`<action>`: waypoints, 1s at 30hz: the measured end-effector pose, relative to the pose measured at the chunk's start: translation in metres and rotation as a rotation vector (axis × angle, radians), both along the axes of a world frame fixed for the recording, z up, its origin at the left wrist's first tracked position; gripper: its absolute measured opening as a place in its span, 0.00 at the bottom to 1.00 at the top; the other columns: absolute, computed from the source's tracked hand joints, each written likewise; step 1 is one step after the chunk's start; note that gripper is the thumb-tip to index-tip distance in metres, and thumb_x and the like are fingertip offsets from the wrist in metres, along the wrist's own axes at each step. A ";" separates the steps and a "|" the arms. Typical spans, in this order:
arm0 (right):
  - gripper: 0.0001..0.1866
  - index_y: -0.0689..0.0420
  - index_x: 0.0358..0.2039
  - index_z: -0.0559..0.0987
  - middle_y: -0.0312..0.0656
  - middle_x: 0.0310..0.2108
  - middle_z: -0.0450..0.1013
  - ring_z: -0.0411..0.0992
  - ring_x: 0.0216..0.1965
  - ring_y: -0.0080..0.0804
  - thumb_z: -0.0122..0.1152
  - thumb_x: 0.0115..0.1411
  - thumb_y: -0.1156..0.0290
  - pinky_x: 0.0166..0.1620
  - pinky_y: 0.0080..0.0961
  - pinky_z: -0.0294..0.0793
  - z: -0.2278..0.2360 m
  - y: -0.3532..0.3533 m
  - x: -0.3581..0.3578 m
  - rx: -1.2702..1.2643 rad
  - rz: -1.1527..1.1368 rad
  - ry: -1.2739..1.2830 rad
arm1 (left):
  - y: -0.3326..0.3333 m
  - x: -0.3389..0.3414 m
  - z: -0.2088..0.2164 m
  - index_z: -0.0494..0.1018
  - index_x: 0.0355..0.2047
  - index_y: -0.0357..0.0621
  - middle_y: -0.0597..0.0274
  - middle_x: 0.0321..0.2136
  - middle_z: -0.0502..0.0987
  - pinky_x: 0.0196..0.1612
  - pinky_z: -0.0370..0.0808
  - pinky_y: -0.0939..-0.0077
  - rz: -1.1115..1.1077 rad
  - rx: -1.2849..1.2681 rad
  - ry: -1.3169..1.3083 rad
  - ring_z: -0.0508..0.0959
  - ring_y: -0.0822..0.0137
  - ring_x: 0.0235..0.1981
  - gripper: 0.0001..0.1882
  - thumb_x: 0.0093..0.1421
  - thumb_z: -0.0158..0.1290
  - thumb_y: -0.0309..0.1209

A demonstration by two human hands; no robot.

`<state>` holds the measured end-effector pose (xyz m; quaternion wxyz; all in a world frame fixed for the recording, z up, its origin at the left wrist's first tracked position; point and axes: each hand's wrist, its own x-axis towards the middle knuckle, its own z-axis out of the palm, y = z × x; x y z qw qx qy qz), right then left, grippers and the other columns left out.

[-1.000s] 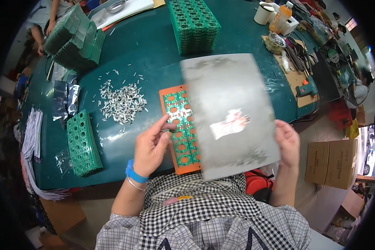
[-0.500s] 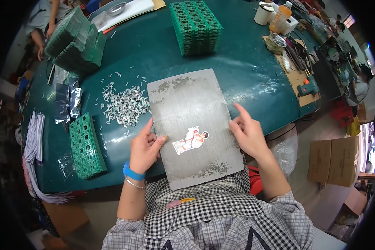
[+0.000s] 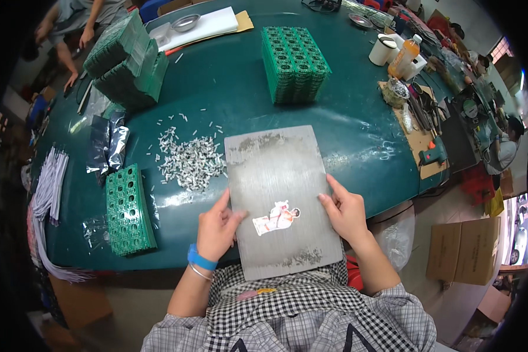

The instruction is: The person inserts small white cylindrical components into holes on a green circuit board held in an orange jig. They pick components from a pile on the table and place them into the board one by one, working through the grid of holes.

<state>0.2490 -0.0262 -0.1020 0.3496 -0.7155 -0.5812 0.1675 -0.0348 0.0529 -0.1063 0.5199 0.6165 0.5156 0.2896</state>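
Note:
A worn grey metal plate (image 3: 281, 176), rectangular with rounded corners and rough patches at both ends, lies at the front edge of the table, its near end over my checked apron. A sticker of a figure in white and red (image 3: 276, 219) is on its lower half. My left hand (image 3: 218, 227), with a blue band and a bracelet at the wrist, grips the left edge, thumb on top. On the opposite edge, my right hand (image 3: 347, 212) holds the plate with its thumb over the rim and its index finger along the side.
Left of the plate lies a pile of small white-and-silver parts (image 3: 192, 161). Green circuit boards are stacked nearby (image 3: 129, 214), at the far left (image 3: 126, 70) and at the back (image 3: 293, 67). White wires (image 3: 48, 188) hang leftward; a glue gun (image 3: 433, 154) lies right. Another person's hand (image 3: 71, 79) shows far left.
My right index finger, earlier raised off the plate, now rests along its right edge. The plate sits straighter. The whole view has shifted, showing more of the table's far side.

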 end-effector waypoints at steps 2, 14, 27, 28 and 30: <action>0.24 0.65 0.56 0.75 0.37 0.18 0.69 0.66 0.19 0.21 0.65 0.59 0.73 0.26 0.20 0.67 -0.002 0.001 0.003 -0.017 -0.013 0.158 | -0.005 -0.002 0.002 0.60 0.65 0.32 0.66 0.17 0.73 0.13 0.66 0.82 -0.031 -0.006 0.023 0.68 0.81 0.12 0.34 0.60 0.58 0.22; 0.22 0.66 0.58 0.73 0.40 0.50 0.76 0.74 0.46 0.21 0.59 0.66 0.72 0.51 0.19 0.72 0.000 -0.055 0.187 0.208 -0.254 0.678 | -0.004 0.009 0.021 0.80 0.38 0.42 0.63 0.25 0.78 0.35 0.71 0.65 -0.104 0.652 0.332 0.75 0.59 0.30 0.12 0.52 0.63 0.26; 0.09 0.56 0.37 0.82 0.40 0.36 0.73 0.69 0.45 0.42 0.65 0.54 0.74 0.51 0.38 0.67 0.018 -0.018 0.028 -0.029 0.277 -0.240 | -0.015 0.020 0.007 0.81 0.27 0.49 0.70 0.28 0.78 0.46 0.60 0.65 -0.156 0.685 0.392 0.73 0.65 0.39 0.04 0.50 0.65 0.29; 0.08 0.57 0.36 0.82 0.40 0.36 0.73 0.68 0.45 0.40 0.65 0.55 0.72 0.49 0.38 0.66 0.015 -0.015 0.014 0.004 0.292 -0.225 | -0.013 0.020 0.007 0.81 0.26 0.49 0.71 0.28 0.79 0.46 0.60 0.65 -0.159 0.658 0.363 0.73 0.65 0.38 0.04 0.50 0.66 0.30; 0.08 0.58 0.36 0.80 0.40 0.35 0.72 0.68 0.44 0.41 0.65 0.55 0.73 0.48 0.37 0.66 0.012 -0.011 -0.002 0.037 0.237 -0.142 | -0.011 0.019 0.009 0.81 0.25 0.50 0.71 0.27 0.78 0.47 0.59 0.65 -0.163 0.574 0.330 0.73 0.66 0.38 0.04 0.49 0.66 0.31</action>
